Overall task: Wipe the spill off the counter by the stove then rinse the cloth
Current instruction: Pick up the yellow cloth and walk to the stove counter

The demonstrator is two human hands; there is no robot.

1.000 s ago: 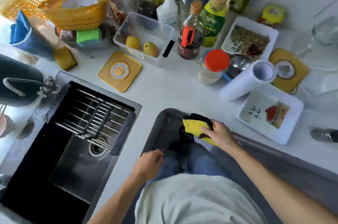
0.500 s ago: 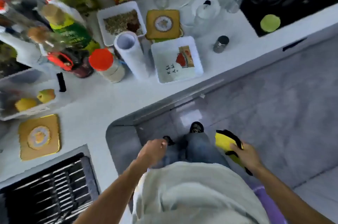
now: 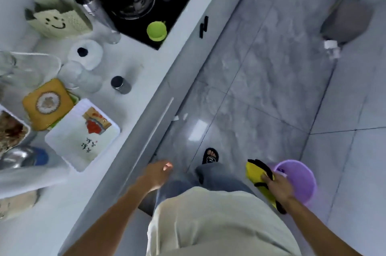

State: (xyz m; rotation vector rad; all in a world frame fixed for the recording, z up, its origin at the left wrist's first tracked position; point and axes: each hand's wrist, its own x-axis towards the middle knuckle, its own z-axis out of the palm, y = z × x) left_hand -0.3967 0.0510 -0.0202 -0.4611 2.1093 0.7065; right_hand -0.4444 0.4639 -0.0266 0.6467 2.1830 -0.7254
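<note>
The right hand (image 3: 277,188) grips the yellow cloth (image 3: 256,173) — fabric juts forward beyond its curled fingers, above the purple bucket (image 3: 300,180). The left hand (image 3: 157,174) hangs loosely curled — empty, beside the counter (image 3: 133,63).

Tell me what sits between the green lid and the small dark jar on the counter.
Head view: only bare white counter lies between the green lid and the dark jar.

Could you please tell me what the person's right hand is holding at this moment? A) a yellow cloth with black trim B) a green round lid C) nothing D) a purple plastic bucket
A: the right hand has its fingers curled round the yellow cloth with black trim, above the floor beside the purple plastic bucket.
</note>
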